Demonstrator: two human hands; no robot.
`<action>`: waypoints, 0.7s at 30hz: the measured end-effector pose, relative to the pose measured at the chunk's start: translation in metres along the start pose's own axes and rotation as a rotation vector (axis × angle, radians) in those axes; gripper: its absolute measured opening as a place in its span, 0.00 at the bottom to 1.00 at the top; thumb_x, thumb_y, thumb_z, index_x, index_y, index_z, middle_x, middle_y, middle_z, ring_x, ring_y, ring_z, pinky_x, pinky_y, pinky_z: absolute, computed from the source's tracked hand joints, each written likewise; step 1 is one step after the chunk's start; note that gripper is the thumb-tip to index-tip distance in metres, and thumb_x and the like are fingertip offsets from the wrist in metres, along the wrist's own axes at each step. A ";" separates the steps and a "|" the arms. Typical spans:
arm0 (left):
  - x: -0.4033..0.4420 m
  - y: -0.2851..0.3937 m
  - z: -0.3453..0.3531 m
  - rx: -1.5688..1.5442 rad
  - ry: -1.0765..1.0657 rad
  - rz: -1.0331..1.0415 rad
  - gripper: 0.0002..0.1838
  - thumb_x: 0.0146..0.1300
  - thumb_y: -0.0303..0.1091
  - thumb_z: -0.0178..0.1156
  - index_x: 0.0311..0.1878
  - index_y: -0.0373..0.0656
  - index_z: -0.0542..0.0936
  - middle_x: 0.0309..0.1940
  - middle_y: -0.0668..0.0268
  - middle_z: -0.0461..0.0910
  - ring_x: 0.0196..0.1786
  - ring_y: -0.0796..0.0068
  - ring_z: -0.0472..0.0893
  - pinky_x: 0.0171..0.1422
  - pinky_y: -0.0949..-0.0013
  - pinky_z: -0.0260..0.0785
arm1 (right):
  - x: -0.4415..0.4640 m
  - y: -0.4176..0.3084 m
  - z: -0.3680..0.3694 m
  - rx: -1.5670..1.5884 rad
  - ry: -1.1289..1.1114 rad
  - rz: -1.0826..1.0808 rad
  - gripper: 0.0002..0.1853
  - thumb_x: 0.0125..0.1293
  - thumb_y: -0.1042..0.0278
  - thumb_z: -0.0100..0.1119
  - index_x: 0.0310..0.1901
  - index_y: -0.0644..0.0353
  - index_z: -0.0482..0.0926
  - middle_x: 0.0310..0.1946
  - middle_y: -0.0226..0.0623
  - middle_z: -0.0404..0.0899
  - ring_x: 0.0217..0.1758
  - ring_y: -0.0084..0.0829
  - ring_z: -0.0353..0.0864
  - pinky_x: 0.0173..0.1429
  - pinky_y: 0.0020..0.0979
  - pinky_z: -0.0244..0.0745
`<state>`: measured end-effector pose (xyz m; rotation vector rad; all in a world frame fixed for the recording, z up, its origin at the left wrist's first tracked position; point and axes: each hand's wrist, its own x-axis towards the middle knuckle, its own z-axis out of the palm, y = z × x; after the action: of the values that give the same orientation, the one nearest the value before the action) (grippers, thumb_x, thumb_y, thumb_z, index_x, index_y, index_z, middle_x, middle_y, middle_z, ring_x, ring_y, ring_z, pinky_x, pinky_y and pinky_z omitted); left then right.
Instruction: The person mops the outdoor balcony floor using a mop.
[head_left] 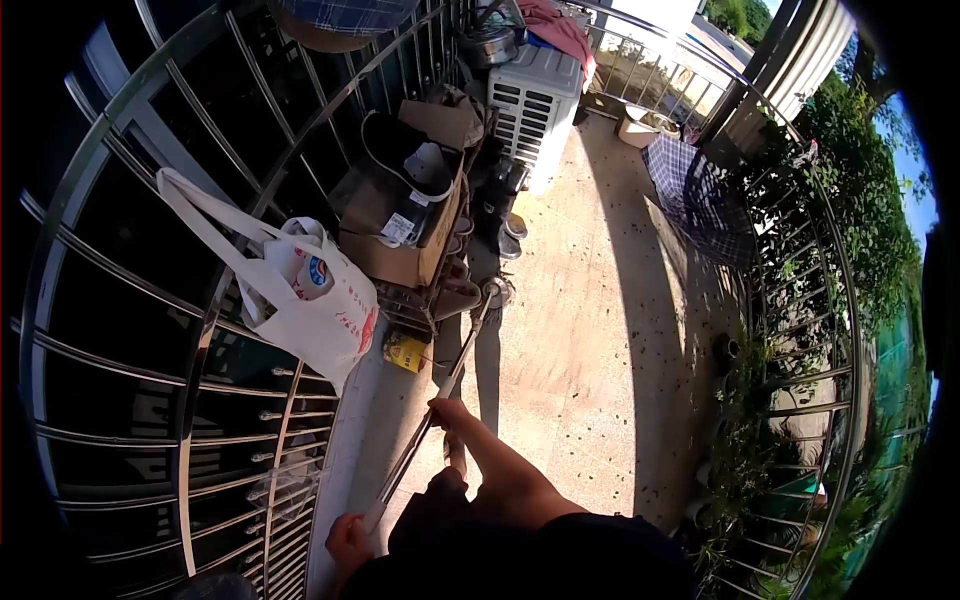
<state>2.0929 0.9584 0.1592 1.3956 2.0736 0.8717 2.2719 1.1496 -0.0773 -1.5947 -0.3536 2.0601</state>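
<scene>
The left grip (348, 540) and right grip (452, 412) are clenching the long-handled tool (461, 362), its head (497, 292) resting on the floor (570, 350) beside the shoes (458, 297). Spacing the grips widely is probably giving the best steering. The cardboard box (385, 262) and yellow packet (404, 352) are crowding the left side; plaid fabric (695, 200) is obstructing the far right.

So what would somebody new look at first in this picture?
Probably the bright white bag with red print, hanging at the railing on the left. Next might be the long pole slanting up the middle, held by the left hand lower down and the right hand higher up. Then the dark checked cloth, maybe an umbrella, farther back on the right.
</scene>
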 end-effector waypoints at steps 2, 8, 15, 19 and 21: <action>0.030 0.002 0.037 -0.121 -0.057 0.068 0.07 0.50 0.24 0.48 0.30 0.37 0.75 0.24 0.60 0.75 0.28 0.73 0.75 0.31 0.75 0.66 | 0.013 -0.020 -0.039 0.226 0.043 -0.076 0.09 0.47 0.68 0.53 0.22 0.67 0.71 0.16 0.40 0.71 0.14 0.31 0.71 0.13 0.26 0.63; 0.102 0.061 0.106 -0.443 -0.326 -0.280 0.09 0.56 0.29 0.47 0.31 0.36 0.75 0.20 0.64 0.74 0.17 0.81 0.72 0.17 0.78 0.62 | 0.023 -0.106 -0.150 -0.016 0.381 -0.061 0.07 0.45 0.72 0.48 0.21 0.69 0.68 0.17 0.42 0.71 0.14 0.32 0.72 0.17 0.29 0.71; 0.092 0.156 0.118 -0.339 -0.179 -0.367 0.10 0.57 0.31 0.46 0.35 0.35 0.75 0.24 0.63 0.74 0.16 0.82 0.70 0.16 0.80 0.63 | -0.030 -0.203 -0.178 0.137 0.097 -0.011 0.07 0.47 0.70 0.52 0.23 0.65 0.68 0.17 0.43 0.74 0.12 0.29 0.73 0.07 0.22 0.55; 0.136 0.244 0.162 -0.252 -0.106 -0.195 0.10 0.55 0.30 0.48 0.36 0.36 0.74 0.26 0.62 0.75 0.17 0.80 0.72 0.19 0.79 0.63 | 0.029 -0.270 -0.198 0.148 -0.047 -0.056 0.09 0.50 0.65 0.53 0.20 0.61 0.71 0.16 0.36 0.73 0.14 0.25 0.73 0.11 0.20 0.55; 0.153 0.264 0.199 -0.157 -0.174 -0.125 0.10 0.54 0.29 0.50 0.38 0.36 0.74 0.27 0.61 0.76 0.20 0.78 0.73 0.22 0.78 0.65 | 0.066 -0.296 -0.211 0.127 -0.038 -0.060 0.10 0.51 0.65 0.53 0.18 0.60 0.70 0.12 0.32 0.70 0.10 0.23 0.68 0.11 0.20 0.54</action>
<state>2.3412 1.2197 0.2116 1.2016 1.8954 0.8124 2.5295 1.4113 -0.0435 -1.4550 -0.2749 2.0280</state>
